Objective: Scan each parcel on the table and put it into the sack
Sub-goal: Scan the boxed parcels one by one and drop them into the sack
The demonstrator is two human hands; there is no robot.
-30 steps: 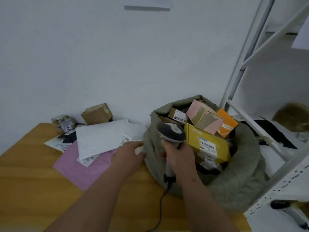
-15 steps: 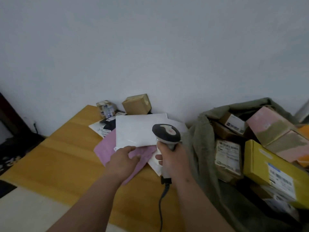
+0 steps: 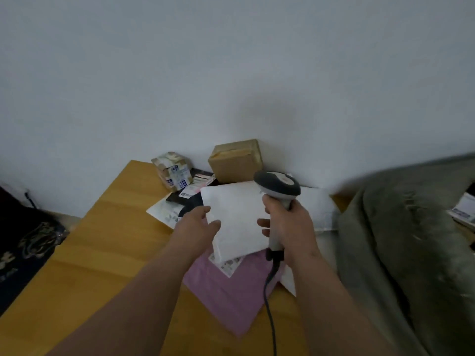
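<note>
On the wooden surface (image 3: 84, 255), beside the grey-green sack (image 3: 401, 253) at the right, a white parcel (image 3: 236, 222) lying on a pink mailer (image 3: 231, 294) is pinched at its left edge by the left hand (image 3: 198, 227), while a corded scanner (image 3: 279, 191) is clasped above it in the closed grip of the right hand (image 3: 290, 227).

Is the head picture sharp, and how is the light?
Head view: dim, flat light, no glare; soft shadow on the wall above the scanner; the sack edge is smeared by motion blur; labels on the small taped box are unreadable; wide-angle bending at the edges.
</note>
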